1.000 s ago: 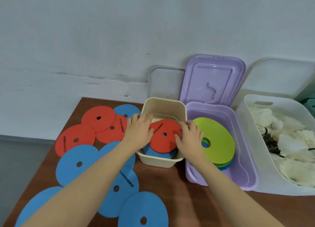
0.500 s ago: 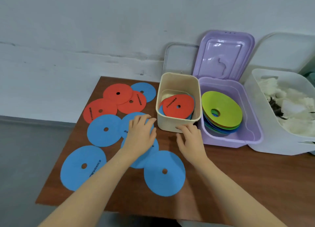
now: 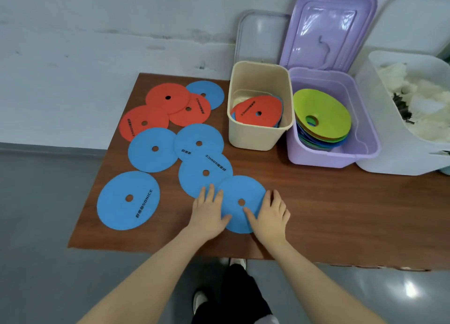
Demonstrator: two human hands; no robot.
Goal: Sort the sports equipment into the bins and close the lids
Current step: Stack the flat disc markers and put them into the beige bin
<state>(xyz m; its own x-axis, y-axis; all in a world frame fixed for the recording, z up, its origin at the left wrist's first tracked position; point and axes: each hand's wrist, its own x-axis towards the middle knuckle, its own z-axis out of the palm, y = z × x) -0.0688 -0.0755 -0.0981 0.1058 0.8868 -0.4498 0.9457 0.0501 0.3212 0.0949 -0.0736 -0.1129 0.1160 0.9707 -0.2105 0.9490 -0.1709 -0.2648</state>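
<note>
Flat blue and red discs with centre holes lie spread over the left of the brown table (image 3: pixel 341 216). My left hand (image 3: pixel 209 211) and my right hand (image 3: pixel 270 214) rest with straight fingers on either side of the nearest blue disc (image 3: pixel 239 192), thumbs lying on it. That disc overlaps a second blue disc (image 3: pixel 207 170). Three red discs (image 3: pixel 168 99) sit at the far left. The cream bin (image 3: pixel 258 136) holds a red disc (image 3: pixel 255 112) over blue ones. The purple bin (image 3: pixel 336 153) holds a stack topped by a green disc (image 3: pixel 323 112).
A white bin (image 3: pixel 389 153) with white shuttlecocks stands at the right. The purple lid (image 3: pixel 328 26) and a clear lid (image 3: pixel 260 36) lean on the wall behind the bins. The table's left and front edges drop to grey floor. My shoes show below the front edge.
Both hands left the cream bin, where they had pressed the red disc in, and drew back toward me. They now rest on the nearest blue disc.
</note>
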